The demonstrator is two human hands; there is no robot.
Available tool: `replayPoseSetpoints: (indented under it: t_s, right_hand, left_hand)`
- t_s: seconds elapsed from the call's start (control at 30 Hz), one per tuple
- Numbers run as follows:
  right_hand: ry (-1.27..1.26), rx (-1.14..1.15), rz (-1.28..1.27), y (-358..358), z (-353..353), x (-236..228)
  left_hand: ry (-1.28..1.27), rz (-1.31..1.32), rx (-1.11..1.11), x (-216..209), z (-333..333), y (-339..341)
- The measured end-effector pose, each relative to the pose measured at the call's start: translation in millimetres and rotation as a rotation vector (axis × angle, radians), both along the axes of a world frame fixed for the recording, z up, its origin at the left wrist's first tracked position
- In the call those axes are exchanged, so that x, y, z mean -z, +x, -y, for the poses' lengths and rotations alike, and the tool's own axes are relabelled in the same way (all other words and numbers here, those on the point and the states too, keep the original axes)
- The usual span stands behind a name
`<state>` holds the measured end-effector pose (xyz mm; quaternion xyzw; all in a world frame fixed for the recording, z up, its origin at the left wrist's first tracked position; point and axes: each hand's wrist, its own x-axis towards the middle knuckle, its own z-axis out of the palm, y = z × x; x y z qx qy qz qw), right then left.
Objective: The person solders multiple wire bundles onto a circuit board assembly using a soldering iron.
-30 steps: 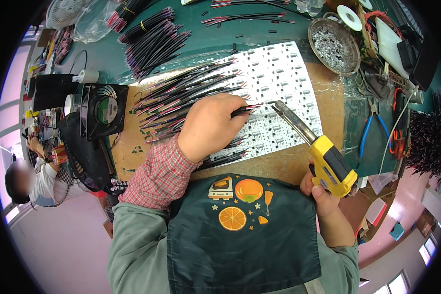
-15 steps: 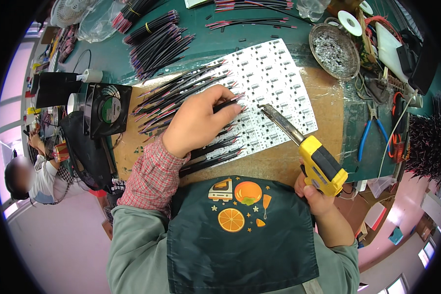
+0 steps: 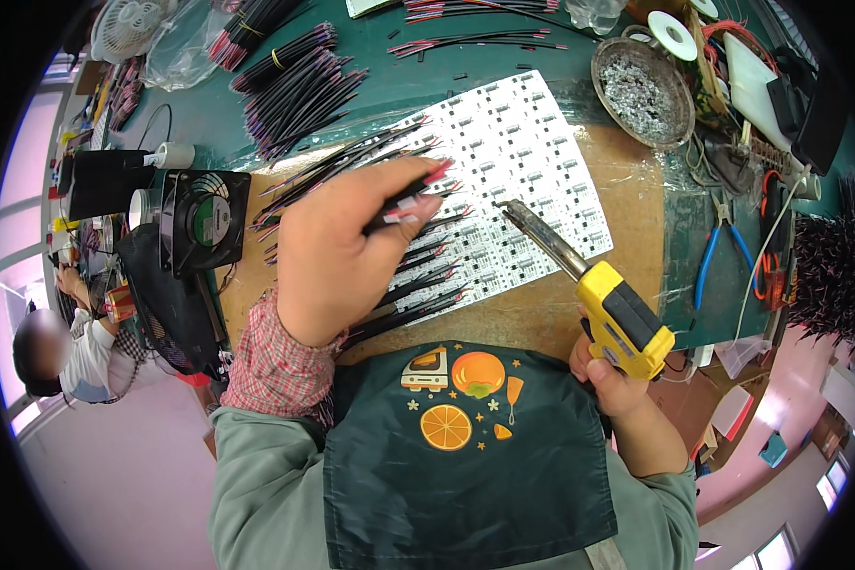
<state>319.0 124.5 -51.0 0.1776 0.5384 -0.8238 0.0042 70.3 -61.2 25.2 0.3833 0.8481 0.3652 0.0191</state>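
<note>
My left hand [image 3: 337,242] is raised over the left part of a white circuit-board sheet [image 3: 541,180]. Between its thumb and index finger are short black wires with red ends [image 3: 437,173]; how many is hidden by the fingers. Rows of similar black wires [image 3: 427,285] lie along the sheet's left side, some under my hand. My right hand [image 3: 613,385] grips a yellow and black soldering gun [image 3: 627,323] by its handle. The gun's metal tip points up and left, hovering over the middle of the sheet, apart from the wires.
A brown board [image 3: 627,190] lies under the sheet. Bundles of black wires [image 3: 299,95] sit at the back left, beside a small black fan [image 3: 204,220]. Far right are a dish of solder scraps [image 3: 641,95] and blue-handled pliers [image 3: 708,261]. Another person [image 3: 95,351] sits at far left.
My left hand has pulled back left and lifted from the sheet, its wires now tilted upward. My right hand and the soldering gun have stayed nearly still.
</note>
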Motion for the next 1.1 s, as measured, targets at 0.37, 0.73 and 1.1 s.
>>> replayPoseSetpoints:
  t_s: [0.37, 0.73, 1.1]
  right_hand:
    - [0.083, -0.011, 0.082, 8, -3, -6]
    - [0.115, -0.035, 0.095, 9, -1, -1]
    - [0.093, -0.060, 0.077, 7, -1, 2]
  left_hand:
    - [-0.194, 0.054, 0.158, 56, 0, 20]
    - [-0.227, 0.125, 0.067, 58, -5, 20]
    - [-0.215, 0.117, 0.106, 60, -4, 18]
